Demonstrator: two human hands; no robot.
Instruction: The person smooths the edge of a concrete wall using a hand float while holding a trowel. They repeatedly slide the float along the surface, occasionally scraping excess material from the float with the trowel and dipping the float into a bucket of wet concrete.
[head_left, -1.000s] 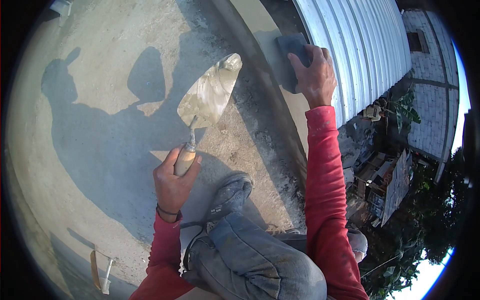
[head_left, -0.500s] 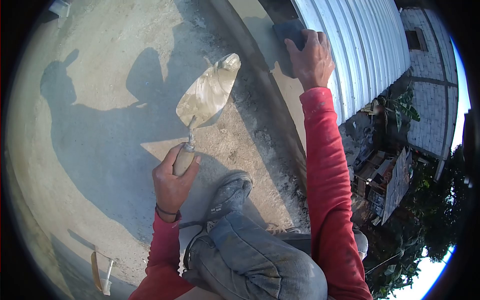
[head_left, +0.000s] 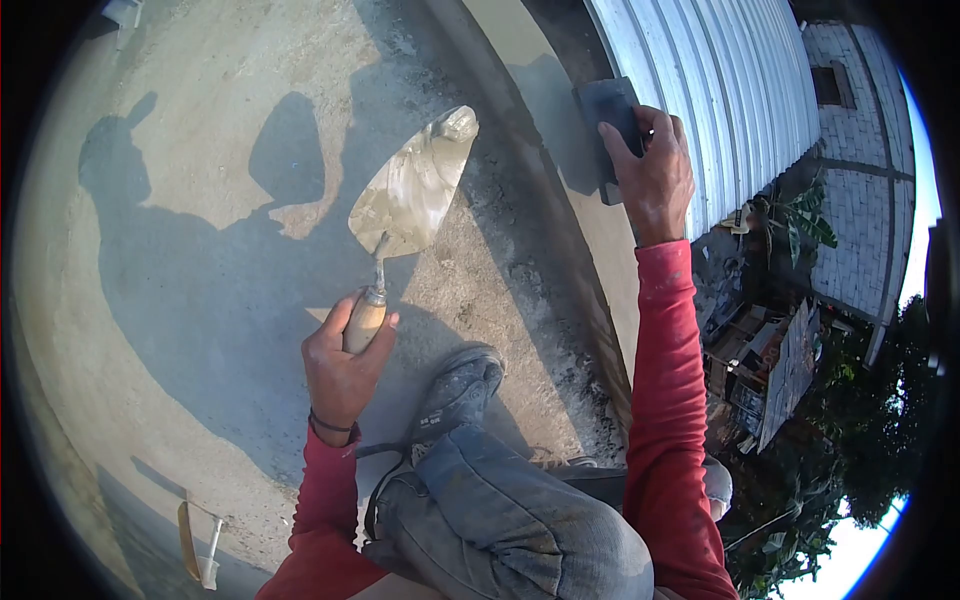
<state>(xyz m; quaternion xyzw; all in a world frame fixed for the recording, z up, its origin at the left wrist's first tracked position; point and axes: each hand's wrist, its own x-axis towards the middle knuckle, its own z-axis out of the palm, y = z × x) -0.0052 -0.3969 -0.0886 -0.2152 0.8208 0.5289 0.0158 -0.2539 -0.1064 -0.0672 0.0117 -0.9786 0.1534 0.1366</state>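
Crouches or sits outdoors in bright sun, low over a rough concrete floor (head_left: 220,90), with 1 dusty shoe (head_left: 460,395) planted there. Casts a broad shadow (head_left: 230,310) across the floor to the left. Has a smooth plastered ledge (head_left: 515,35) alongside to the right, corrugated metal sheeting (head_left: 720,90) just beyond, and farther off a block wall (head_left: 860,230) and green plants (head_left: 805,225).

Bends the left arm, wrapping the left hand (head_left: 343,368) closely around the wooden handle of a trowel (head_left: 415,190). Holds the smeared blade above the floor, pointing away from the body. Stretches the right arm forward, nearly straight, in a red sleeve (head_left: 670,360). Grips a dark rectangular block (head_left: 610,110) in the right hand (head_left: 657,185) at the ledge, thumb on the face. Cannot tell contact from gap between block and ledge.
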